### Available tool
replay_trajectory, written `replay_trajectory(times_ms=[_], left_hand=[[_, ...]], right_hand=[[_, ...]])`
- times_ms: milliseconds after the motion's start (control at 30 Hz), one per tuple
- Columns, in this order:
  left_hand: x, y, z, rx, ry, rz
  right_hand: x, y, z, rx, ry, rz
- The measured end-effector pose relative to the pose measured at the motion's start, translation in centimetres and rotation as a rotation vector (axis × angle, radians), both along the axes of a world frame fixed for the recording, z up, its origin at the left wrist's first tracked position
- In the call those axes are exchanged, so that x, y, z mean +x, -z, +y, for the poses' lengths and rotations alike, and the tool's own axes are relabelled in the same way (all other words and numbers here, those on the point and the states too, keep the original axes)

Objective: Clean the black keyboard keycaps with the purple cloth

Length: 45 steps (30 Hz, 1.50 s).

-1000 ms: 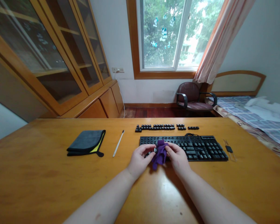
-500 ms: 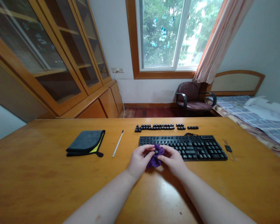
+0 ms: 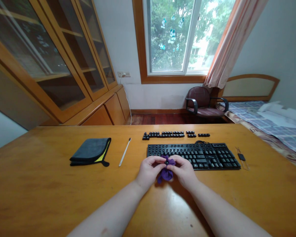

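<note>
Between my two hands is a crumpled purple cloth (image 3: 165,175), its loose part hanging below the fingers. My left hand (image 3: 150,169) pinches it from the left. From the right, the thumb and fingers of my right hand (image 3: 184,169) pinch it too. A small dark keycap (image 3: 166,163) shows in the folds of the cloth between the fingertips, partly hidden. Just behind the hands lies a black keyboard (image 3: 212,157), with its upper rows bare of caps. Several loose black keycaps (image 3: 172,134) are lined up in rows behind it.
Left of the keyboard lie a white brush (image 3: 125,152) and a folded grey cloth (image 3: 91,149) with yellow lining. A wire keycap puller (image 3: 241,157) rests on the right. Beyond the wooden table (image 3: 64,197) stand an armchair (image 3: 204,102) and a bed.
Both hands have come slightly nearer to me with the purple cloth. The cloth is folded closer around the keycap, which shows less now.
</note>
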<state>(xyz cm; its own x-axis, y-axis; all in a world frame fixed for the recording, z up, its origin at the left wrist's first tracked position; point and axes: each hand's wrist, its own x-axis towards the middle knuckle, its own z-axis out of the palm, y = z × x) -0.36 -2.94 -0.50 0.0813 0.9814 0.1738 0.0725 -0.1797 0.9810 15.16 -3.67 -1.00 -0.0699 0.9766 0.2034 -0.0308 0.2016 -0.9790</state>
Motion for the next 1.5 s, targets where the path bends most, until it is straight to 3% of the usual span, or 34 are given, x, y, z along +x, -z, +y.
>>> replay_trajectory(times_ms=[400,700,967,1167,1300,1433,1500], left_hand=[[0.3,0.5,0.0,-0.028,-0.033,-0.033],[0.4,0.9,0.0,-0.053,0.081,-0.161],[-0.1,1.6,0.7,0.068,-0.031,-0.082],[0.0,1.7,0.8,0.073,-0.044,-0.087],[0.0,1.7,0.6,0.104,-0.056,-0.04],[0.0,1.6,0.6,0.143,-0.07,0.007],[-0.2,1.4,0.6,0.162,-0.074,0.032]], right_hand=[[-0.2,0.4,-0.3,-0.013,0.066,-0.002],[0.1,-0.3,-0.2,-0.011,0.109,-0.087],[0.0,0.3,0.3,-0.19,0.214,0.232],[0.1,0.8,0.6,-0.223,0.225,0.282],[-0.1,0.8,0.4,-0.214,0.155,0.361],[-0.3,0.3,0.0,-0.208,-0.045,0.493],[-0.2,0.0,-0.1,-0.217,-0.11,0.456]])
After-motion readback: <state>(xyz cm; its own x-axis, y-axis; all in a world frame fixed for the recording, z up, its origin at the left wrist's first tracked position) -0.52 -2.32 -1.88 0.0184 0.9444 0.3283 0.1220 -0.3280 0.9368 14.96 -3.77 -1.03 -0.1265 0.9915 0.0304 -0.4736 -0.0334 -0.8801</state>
